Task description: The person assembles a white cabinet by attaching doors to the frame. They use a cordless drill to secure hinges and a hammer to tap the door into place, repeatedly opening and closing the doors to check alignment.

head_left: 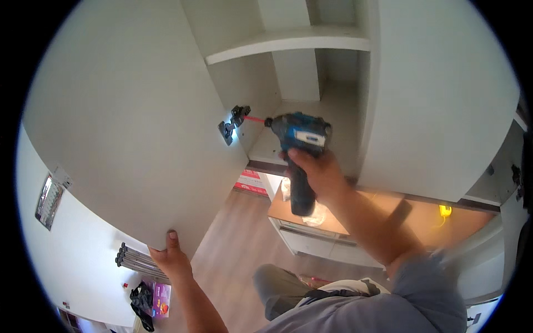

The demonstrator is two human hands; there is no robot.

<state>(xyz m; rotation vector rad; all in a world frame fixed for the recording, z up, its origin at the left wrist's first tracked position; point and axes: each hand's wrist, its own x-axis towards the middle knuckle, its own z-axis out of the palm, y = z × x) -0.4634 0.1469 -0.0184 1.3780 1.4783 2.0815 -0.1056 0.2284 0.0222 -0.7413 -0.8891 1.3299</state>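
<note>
My right hand [316,173] is wrapped round the grip of a blue and black cordless drill [304,133], its battery end hanging down. A long red bit [254,119] points left from the chuck and reaches a dark cabinet hinge [239,115], lit by the tool's lamp. That hinge joins the open white cabinet door [133,111] to the cabinet's side wall. At the door's lower edge my left hand [173,260] grips the panel, thumb on the near face and the other fingers hidden behind it.
A white shelf [288,44] crosses the cabinet above the drill. Another white door [433,100] is at the right. Below stands a counter [355,219] with a yellow tape measure [445,211]. Metal legs [139,260], a black bag [142,305] and a purple box [161,300] are at lower left.
</note>
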